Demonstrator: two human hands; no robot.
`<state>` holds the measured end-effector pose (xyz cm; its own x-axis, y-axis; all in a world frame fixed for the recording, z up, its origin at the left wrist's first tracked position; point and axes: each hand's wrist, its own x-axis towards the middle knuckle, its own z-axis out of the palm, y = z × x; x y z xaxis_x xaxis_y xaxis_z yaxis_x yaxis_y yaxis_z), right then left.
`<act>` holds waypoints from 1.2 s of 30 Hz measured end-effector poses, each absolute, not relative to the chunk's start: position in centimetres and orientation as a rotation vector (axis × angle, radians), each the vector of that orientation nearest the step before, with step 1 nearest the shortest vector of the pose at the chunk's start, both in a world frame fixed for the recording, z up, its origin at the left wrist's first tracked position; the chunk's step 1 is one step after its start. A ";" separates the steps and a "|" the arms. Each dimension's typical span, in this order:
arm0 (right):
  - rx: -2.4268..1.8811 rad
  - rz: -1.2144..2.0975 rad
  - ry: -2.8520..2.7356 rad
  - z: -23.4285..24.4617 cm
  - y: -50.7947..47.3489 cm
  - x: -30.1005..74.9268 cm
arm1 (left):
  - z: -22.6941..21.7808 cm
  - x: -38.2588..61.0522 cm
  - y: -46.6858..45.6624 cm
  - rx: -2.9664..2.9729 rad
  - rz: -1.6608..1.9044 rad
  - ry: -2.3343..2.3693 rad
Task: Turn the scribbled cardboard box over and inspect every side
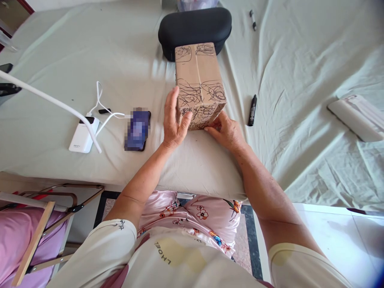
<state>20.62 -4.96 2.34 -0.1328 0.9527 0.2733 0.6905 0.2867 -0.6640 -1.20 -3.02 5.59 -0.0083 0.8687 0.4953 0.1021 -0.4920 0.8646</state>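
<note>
A brown cardboard box with black scribbles at its corners lies on the cloth-covered table, its long side pointing away from me. My left hand rests against the box's left side, with the thumb at the near end and the fingers along the side wall. My right hand grips the near right lower corner, its thumb at the bottom edge and the other fingers partly hidden behind the box. Just behind the box is a black hard case, partly covered by it.
A capped black marker lies right of the box, and a pen farther back. To the left are a phone and a white power bank joined by a cable. A white object sits at far right. A folding chair stands lower left.
</note>
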 end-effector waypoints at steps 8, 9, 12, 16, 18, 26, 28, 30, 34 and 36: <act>-1.526 0.464 -1.919 2.4 -4.9 20.4 | 5.5 -1.6 -3.2 1.674 1.582 1.036; -1.532 0.456 -1.924 2.4 -4.9 20.5 | 5.5 -1.6 -3.1 1.673 1.581 1.037; -1.515 0.444 -1.920 2.3 -4.9 20.7 | 5.3 -1.6 -2.9 1.652 1.623 1.040; -1.440 0.422 -1.808 2.4 -5.0 21.0 | 5.2 -1.6 -2.5 1.568 1.707 1.041; -1.410 0.396 -1.720 2.5 -5.0 21.1 | 5.2 -1.5 -2.4 1.517 1.716 1.057; -1.285 0.341 -1.490 0.9 -3.6 21.8 | 4.2 -0.9 -2.5 1.237 1.528 1.007; -1.286 0.391 -1.477 0.7 -3.5 21.6 | 3.8 -0.8 -2.5 1.171 1.486 0.979; -1.322 0.439 -1.497 0.8 -3.8 21.3 | 3.5 -0.7 -2.4 1.114 1.477 0.945; -1.436 0.500 -1.592 1.4 -4.4 21.0 | 3.2 -0.6 -2.1 1.030 1.442 0.960; -1.462 0.485 -1.592 1.5 -4.5 21.1 | 3.0 -0.7 -1.8 1.040 1.414 1.031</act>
